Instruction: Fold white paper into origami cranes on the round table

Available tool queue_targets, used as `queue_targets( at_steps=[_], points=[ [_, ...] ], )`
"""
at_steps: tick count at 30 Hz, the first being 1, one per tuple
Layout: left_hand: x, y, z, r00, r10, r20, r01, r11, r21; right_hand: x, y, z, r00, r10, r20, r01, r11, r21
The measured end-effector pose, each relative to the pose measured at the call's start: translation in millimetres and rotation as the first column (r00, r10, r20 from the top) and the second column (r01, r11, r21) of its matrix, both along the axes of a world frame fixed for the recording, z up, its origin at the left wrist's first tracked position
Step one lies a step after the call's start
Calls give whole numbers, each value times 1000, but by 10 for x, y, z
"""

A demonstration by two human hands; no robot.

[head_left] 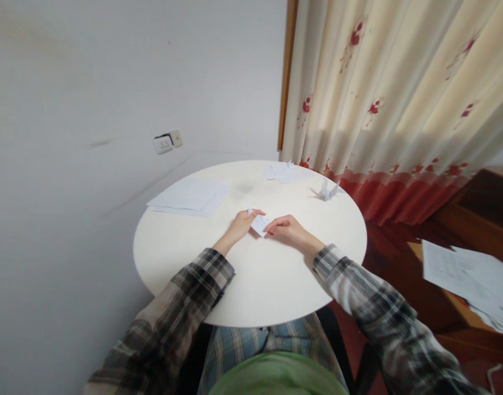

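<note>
A small folded piece of white paper (259,225) is held between my two hands, just above the middle of the round white table (251,285). My left hand (241,223) grips its left side, thumb over the top edge. At the lower right corner, the fingertips of my right hand (286,225) pinch the paper. Toward the right rim stands a folded paper crane (328,190), apart from both hands. The fingers under the paper are hidden.
A stack of white sheets (189,196) lies at the table's left. More paper pieces (282,172) rest at the far edge. A wall with a socket (163,144) borders the left, a curtain (383,109) the back right. Papers (461,274) lie on wooden furniture at right.
</note>
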State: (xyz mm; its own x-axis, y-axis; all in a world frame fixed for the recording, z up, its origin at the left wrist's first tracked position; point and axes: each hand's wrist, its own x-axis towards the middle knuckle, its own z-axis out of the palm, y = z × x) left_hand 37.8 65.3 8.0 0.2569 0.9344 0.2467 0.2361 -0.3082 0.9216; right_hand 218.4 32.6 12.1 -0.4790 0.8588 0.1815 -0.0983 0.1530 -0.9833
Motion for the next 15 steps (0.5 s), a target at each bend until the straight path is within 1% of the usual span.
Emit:
queue_targets(
  at_steps=[4, 8, 12, 15],
  points=[
    [-3, -5, 6, 1000, -3, -8, 3, 1000, -7, -7, -11, 9, 1000, 3, -2, -3, 1000, 1],
    [-12, 11, 0, 999, 37, 10, -37, 999, 21, -7, -4, 2, 1000, -6, -10, 6, 1000, 6],
    [-11, 17, -5, 1000, 18, -3, -18, 1000, 14, 2, 11, -19, 1000, 6, -18, -5, 1000, 12],
    [-9, 26, -12, 998, 63, -2, -63, 998, 8, 10, 14, -26, 1000, -10, -9, 10, 1000, 22]
  ],
)
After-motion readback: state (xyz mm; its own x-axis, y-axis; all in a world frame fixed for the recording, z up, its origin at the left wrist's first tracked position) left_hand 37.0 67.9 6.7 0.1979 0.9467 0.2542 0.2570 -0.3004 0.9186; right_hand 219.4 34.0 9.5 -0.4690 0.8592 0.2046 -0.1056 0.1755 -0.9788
